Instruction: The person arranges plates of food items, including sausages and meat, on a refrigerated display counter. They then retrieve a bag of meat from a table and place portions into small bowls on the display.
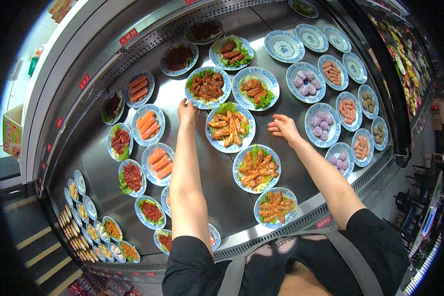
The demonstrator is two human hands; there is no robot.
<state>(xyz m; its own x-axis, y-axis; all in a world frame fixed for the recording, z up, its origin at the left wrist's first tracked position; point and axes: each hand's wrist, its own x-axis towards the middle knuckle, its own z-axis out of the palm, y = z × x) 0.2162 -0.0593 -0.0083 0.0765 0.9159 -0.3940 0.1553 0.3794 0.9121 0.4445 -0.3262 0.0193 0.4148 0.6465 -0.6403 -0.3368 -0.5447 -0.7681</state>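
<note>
My left hand (187,111) reaches over the metal display counter, its fingers at the lower left rim of a blue-and-white plate of dark glazed meat on lettuce (208,87); whether it grips the rim I cannot tell. My right hand (283,127) is held out with nothing in it, fingers pointing left. Between my hands lies a plate of seasoned chicken wings on lettuce (230,127). Two similar wing plates stand nearer to me, one in the middle (257,168) and one by the front edge (275,207). Above my right hand is a plate of browned meat pieces (255,88).
On the right stand plates of purple balls (322,125), small sausages (349,111) and empty patterned plates (284,46). To the left are large sausages (148,124) and red marinated meat (132,178). A perforated metal ledge (244,246) runs along the front.
</note>
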